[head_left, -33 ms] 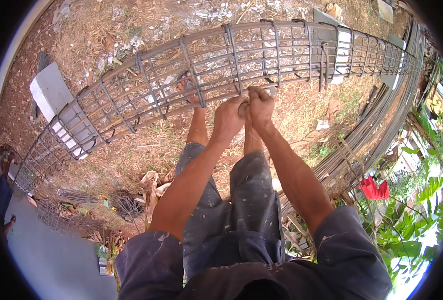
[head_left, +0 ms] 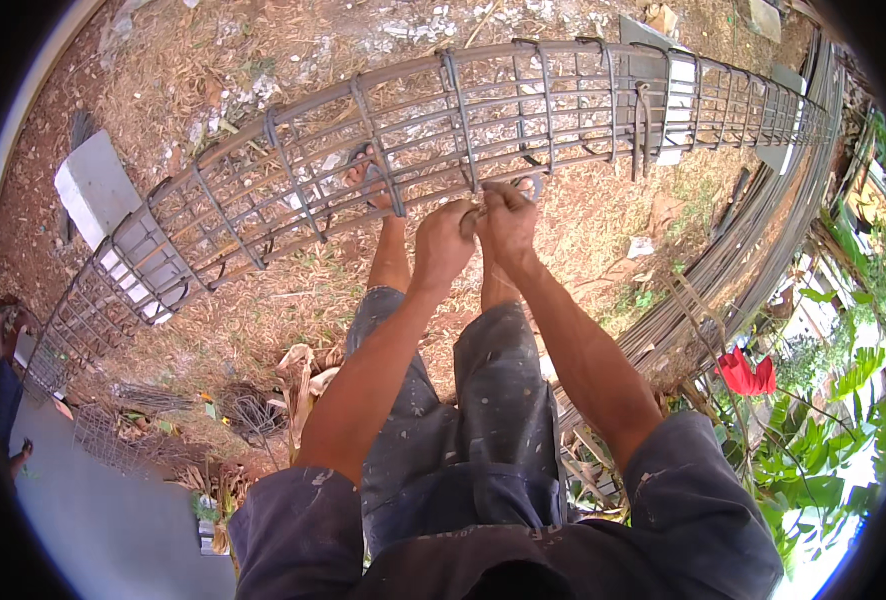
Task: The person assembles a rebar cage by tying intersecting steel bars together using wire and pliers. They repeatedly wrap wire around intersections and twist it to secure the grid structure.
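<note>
- Head view: a long rebar cage (head_left: pixel 293 170) of steel bars and square ties lay across the bare ground, running from the lower left up and over to the far right, its straight bars bent into an arc by the lens.
- The left hand (head_left: pixel 441 243) was clenched into a fist at the near lower bar of the cage, just about at its middle, knuckles up.
- The right hand (head_left: pixel 510 222) was pressed against the left one, touching it, fingers curled tight at the same bar, just below a tie.
- What the two hands pinched between them was too small to make out; it looked like a thin bit of wire at the joint of bar and tie, but that could not be told for certain.
- Both forearms came up from the lower edge and met at the cage; below them showed the person's paint-flecked grey trousers (head_left: pixel 483 400).
- One sandalled foot (head_left: pixel 368 175) was seen through the bars, under the cage.
- A white block (head_left: pixel 93 185) lay beside the cage's left part.
- A bundle of long rods (head_left: pixel 763 250) curved along the right, well apart from the hands.
- A red flower (head_left: pixel 748 373) stood among green leaves at the right edge.
</note>
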Motion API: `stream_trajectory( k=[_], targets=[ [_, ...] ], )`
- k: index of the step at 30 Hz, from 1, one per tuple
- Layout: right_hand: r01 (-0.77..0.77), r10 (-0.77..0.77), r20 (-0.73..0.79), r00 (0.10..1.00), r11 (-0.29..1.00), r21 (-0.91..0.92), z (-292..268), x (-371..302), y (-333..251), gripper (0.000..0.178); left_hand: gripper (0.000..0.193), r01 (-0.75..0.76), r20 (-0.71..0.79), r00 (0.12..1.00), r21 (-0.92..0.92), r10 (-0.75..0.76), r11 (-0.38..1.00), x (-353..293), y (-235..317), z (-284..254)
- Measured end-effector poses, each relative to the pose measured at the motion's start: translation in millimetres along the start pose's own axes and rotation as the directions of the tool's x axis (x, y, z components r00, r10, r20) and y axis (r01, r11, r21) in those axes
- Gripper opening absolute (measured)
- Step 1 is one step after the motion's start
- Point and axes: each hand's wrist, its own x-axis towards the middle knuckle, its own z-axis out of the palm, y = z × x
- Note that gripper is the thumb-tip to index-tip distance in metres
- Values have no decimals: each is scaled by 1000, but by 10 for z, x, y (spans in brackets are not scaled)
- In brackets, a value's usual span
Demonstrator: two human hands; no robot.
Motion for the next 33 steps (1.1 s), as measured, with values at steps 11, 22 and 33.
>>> stream_trajectory(
  k=[11, 22, 33],
  targets=[
    [24, 60, 246, 967, 946, -322, 123, -227, -151, 26, 16, 173, -204, 971, 223, -128, 959, 258, -264, -660],
    [272, -228, 179, 957, 918, -288, -319, 557, 277, 24, 20, -98, -284, 935, 369, 212, 924, 556, -178, -162],
    [167, -133, 243, 961, 978, -123, 224, 787, -475, 24, 29, 298, -43, 953, 308, -300, 903, 1743, -115, -293]
  ],
)
